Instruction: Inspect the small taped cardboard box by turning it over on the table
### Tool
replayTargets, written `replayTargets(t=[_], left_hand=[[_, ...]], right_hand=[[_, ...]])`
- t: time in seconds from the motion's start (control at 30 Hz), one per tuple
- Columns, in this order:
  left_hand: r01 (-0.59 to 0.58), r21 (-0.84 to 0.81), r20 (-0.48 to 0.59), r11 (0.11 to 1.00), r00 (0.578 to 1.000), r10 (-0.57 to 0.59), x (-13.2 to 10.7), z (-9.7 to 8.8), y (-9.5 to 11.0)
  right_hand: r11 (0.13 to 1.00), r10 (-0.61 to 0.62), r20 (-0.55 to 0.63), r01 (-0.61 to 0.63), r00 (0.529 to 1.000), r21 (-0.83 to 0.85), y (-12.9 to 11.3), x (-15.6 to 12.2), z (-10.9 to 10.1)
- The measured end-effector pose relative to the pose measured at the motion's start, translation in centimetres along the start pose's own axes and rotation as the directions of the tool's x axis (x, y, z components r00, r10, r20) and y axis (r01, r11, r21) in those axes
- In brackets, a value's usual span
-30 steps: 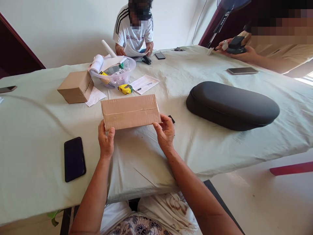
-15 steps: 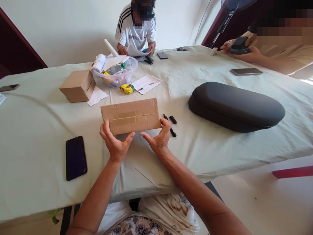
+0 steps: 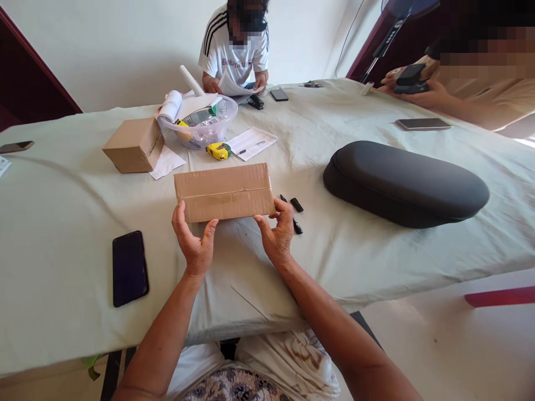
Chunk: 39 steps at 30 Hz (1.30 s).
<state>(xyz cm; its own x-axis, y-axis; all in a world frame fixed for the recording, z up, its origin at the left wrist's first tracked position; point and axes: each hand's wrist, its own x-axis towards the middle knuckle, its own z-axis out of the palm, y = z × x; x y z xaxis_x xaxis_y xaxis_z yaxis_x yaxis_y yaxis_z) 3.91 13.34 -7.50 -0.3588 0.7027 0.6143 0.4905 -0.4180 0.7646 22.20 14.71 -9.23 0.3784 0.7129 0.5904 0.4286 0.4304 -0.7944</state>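
A taped brown cardboard box (image 3: 223, 192) is held between my two hands, its long seam running left to right toward me. My left hand (image 3: 193, 239) grips the near left corner, with the thumb at the lower edge and the fingers at the left end. On the other end, my right hand (image 3: 276, 231) holds the near right corner in the same way. The fingertips behind the box are partly hidden. Just right of my right hand lie a black marker (image 3: 297, 225) and its black cap (image 3: 296, 204), apart from each other.
A dark phone (image 3: 130, 268) lies left of my hands, a large black case (image 3: 407, 182) to the right. Farther back are a second cardboard box (image 3: 134, 146), a plastic basin (image 3: 229, 114), a yellow tape measure (image 3: 218, 151) and a paper (image 3: 257, 142). Two people sit across the table.
The box has tilted and shifted slightly away from me. Both thumbs have moved outward and up onto its lower edge, from being nearly together below it.
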Motion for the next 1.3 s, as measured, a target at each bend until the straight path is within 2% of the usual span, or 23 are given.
replayTargets(t=[0.13,0.3,0.4,0.53,0.63,0.73,0.8,0.93,1.03,1.13,1.23,1.3], left_hand=[[0.08,-0.094,-0.002,0.992,0.997,-0.081,0.2,-0.3,-0.3],[0.081,-0.078,-0.055,0.994,0.995,-0.085,0.8,-0.7,-0.3],[0.104,-0.117,-0.08,0.988,0.99,-0.113,1.2,-0.8,-0.6],[0.185,-0.162,-0.062,0.969,0.979,-0.197,1.3,-0.6,-1.8],[0.274,-0.13,0.014,0.953,0.961,-0.275,1.3,-0.5,-2.8],[0.328,-0.005,0.063,0.945,0.943,-0.327,1.4,-0.5,-3.5],[0.322,0.164,0.086,0.933,0.937,-0.338,1.6,-0.7,-3.7],[0.218,0.539,0.16,0.814,0.922,-0.353,1.8,-1.0,-3.8],[0.144,0.628,0.189,0.765,0.925,-0.33,1.7,-1.0,-4.1],[0.136,0.555,0.153,0.821,0.953,-0.261,1.8,-1.0,-4.6],[0.103,0.374,0.06,0.922,0.989,-0.135,2.0,-1.1,-4.8],[0.067,0.233,-0.003,0.97,0.998,-0.069,2.2,-1.2,-4.6]], right_hand=[[0.995,0.018,-0.001,-0.018,1.0,0.093,0.0,0.3,-0.3],[0.987,0.058,-0.081,-0.044,0.995,0.156,-0.3,0.7,-0.7],[0.976,0.107,-0.083,-0.088,0.991,0.2,-0.2,0.8,-0.6],[0.954,0.185,-0.014,-0.176,0.983,0.241,0.7,1.0,-0.2],[0.94,0.275,0.12,-0.293,0.954,0.176,1.8,1.0,-0.1],[0.935,0.338,0.228,-0.354,0.913,0.03,2.5,1.0,-0.2],[0.933,0.36,0.264,-0.342,0.895,-0.113,2.5,1.1,-0.4],[0.861,0.426,0.291,-0.284,0.857,-0.422,1.7,1.2,-0.8],[0.832,0.441,0.321,-0.247,0.838,-0.497,1.2,1.4,-0.9],[0.856,0.434,0.333,-0.268,0.837,-0.442,1.2,1.6,-0.9],[0.896,0.422,0.352,-0.325,0.835,-0.303,1.3,1.5,-0.8],[0.904,0.427,0.372,-0.377,0.825,-0.201,1.2,1.4,-0.7]])
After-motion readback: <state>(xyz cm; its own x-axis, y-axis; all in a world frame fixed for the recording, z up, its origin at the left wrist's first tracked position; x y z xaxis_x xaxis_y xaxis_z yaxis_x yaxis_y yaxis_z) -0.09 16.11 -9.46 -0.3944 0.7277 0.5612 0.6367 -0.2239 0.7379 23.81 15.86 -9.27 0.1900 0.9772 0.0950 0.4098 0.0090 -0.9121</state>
